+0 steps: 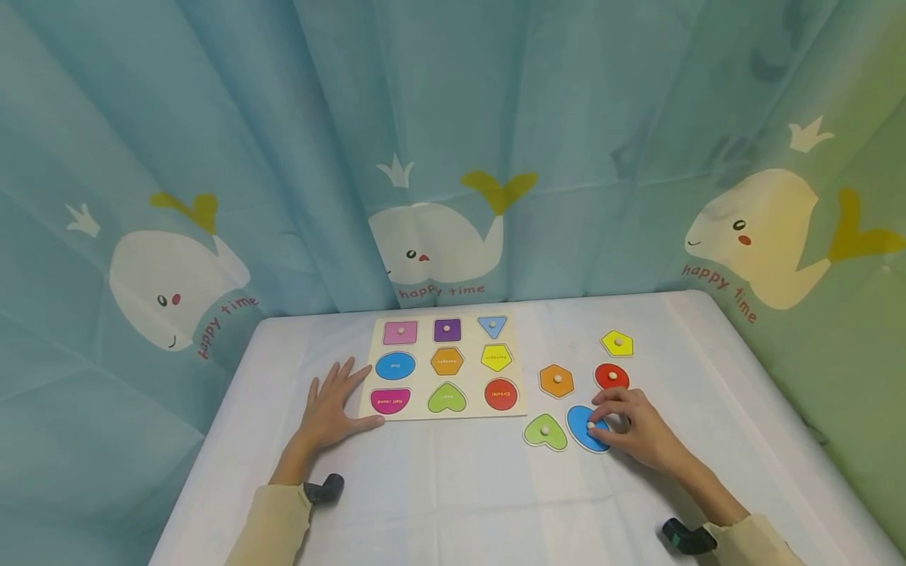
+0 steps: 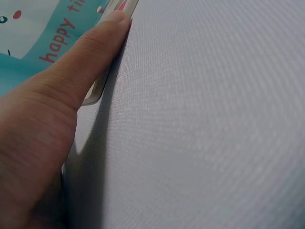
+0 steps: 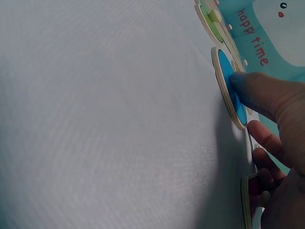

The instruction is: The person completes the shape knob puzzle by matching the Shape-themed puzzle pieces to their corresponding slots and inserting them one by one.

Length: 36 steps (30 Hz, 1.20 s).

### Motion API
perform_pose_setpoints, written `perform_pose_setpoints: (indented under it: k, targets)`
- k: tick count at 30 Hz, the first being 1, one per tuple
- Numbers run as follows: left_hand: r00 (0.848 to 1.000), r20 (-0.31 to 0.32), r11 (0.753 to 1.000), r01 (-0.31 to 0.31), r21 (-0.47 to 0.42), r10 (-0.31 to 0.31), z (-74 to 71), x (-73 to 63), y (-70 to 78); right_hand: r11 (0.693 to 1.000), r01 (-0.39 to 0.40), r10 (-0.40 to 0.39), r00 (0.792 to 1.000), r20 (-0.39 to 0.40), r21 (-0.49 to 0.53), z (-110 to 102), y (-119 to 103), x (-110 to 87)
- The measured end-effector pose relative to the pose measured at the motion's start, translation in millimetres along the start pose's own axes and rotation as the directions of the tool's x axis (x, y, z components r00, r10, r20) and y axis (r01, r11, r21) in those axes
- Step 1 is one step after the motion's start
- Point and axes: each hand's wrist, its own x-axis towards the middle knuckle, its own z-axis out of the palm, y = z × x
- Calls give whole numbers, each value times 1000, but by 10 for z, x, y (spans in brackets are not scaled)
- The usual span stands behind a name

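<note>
With thumb and forefinger, my right hand pinches the small white knob of a blue oval puzzle piece. The right wrist view shows the same oval piece tilted by perspective; I cannot tell whether it is off the table. My left hand lies with fingers spread at the left side of a wooden shape board, its thumb on the near corner. A pink rectangle, a purple square and a light blue triangle, all knobbed, sit in the board's far row.
Loose on the white table lie a green heart, an orange hexagon, a red circle and a yellow pentagon. A dark pink piece shows under the right hand. A whale-print curtain hangs behind.
</note>
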Motion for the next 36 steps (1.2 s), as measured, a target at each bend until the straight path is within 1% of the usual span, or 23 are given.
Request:
perform_pose_setpoints:
  k: [5,9,15,21,23,28,32,36]
  targets:
    - [1000,0,1000,4,-1,-4,13,9,-24,1000,-8,8,1000,1,4,5,-5,-4]
    - [1000,-5,1000,-7,6,7,18,13,-32,1000,-13,13,1000,13,1,-6,-25,-3]
    - [1000,-10,1000,-15,10,16,9,12,-17,1000,-18,18,1000,15,2,-111,-62,57]
    - [1000,1,1000,-4,19,4,-6,12,-8,998,60,-60,998,-20,6,-228,-99,197]
    - [1000,-7,1000,-9,23,9,-5,5,-9,997,77,-76,997,-32,8,-247,-127,255]
    - [1000,-25,1000,-14,14,15,8,-10,-9,993,114,-113,992,-61,22,-250,-186,403]
    - [1000,-21,1000,-7,10,7,15,-11,-20,987,158,-155,983,-97,26,-244,-231,522]
    - [1000,-16,1000,-7,10,7,23,-6,-22,983,176,-168,979,-116,55,-227,-272,649]
